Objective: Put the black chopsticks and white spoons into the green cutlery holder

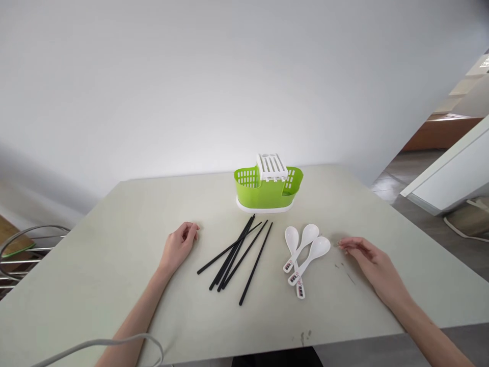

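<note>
My left hand (181,243) rests on the table left of the black chopsticks, its fingers curled in and nothing visible in them. Several chopsticks (256,263) lie loosely fanned on the table, some crossing each other. To their right, three white spoons (320,247) overlap, with small printed marks on their handles. Beside the spoons, on the right, is my right hand (369,260), fingers stretched loosely toward them without touching. Behind the chopsticks and spoons stands a green utensil basket (268,194) on a white base, with a white slotted piece (272,167) across its top.
The pale table (114,244) meets a plain wall (183,92) at its back. A grey cable (114,341) crosses my left forearm. A metal rack (26,255) stands beyond the left table edge. Dark smudges mark the tabletop near the front edge and by my right hand.
</note>
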Motion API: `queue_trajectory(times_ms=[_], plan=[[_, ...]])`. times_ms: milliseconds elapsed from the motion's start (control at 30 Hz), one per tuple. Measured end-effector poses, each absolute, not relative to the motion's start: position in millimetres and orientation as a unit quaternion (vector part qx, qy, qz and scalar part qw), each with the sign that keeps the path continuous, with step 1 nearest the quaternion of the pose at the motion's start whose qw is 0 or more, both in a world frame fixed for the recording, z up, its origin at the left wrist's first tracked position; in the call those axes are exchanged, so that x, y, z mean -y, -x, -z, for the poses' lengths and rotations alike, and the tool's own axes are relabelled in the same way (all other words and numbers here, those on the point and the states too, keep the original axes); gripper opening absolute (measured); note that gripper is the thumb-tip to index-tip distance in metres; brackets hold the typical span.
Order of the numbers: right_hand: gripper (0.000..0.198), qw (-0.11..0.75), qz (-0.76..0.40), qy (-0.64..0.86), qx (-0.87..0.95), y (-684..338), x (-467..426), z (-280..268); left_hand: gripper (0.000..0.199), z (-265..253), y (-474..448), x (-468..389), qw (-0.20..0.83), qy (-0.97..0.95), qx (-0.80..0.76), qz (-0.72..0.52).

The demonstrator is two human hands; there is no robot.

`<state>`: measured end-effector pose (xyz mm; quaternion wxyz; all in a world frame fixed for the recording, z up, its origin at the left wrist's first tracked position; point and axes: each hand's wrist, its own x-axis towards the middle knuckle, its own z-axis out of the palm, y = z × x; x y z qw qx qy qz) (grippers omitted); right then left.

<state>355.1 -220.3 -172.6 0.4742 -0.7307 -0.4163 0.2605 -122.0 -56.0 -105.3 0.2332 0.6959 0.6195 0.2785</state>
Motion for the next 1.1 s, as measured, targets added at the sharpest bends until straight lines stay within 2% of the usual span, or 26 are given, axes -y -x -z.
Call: queue_trajectory(times_ms=[200, 333, 667, 1100], plan=[[0.029, 0.466, -0.246, 0.739, 0.419, -347.4, 227.5, 184.0, 0.054, 106.6, 118.4, 60.9, 0.208, -0.732, -0.608, -0.226], [0.029, 0.451, -0.240, 0.744, 0.431, -344.4, 227.1, 186.1, 0.053, 104.4, 112.1, 68.6, 0.180, -0.775, -0.569, -0.208], [0.029, 0.432, -0.210, 0.748, 0.458, -338.5, 227.2, 177.4, 0.049, 91.0, 75.8, 107.2, 0.191, -0.831, -0.507, -0.123], [0.025, 0.456, -0.201, 0.723, 0.479, -339.8, 222.5, 183.9, 0.022, 84.5, 80.9, 105.0, 0.090, -0.840, -0.534, -0.026]])
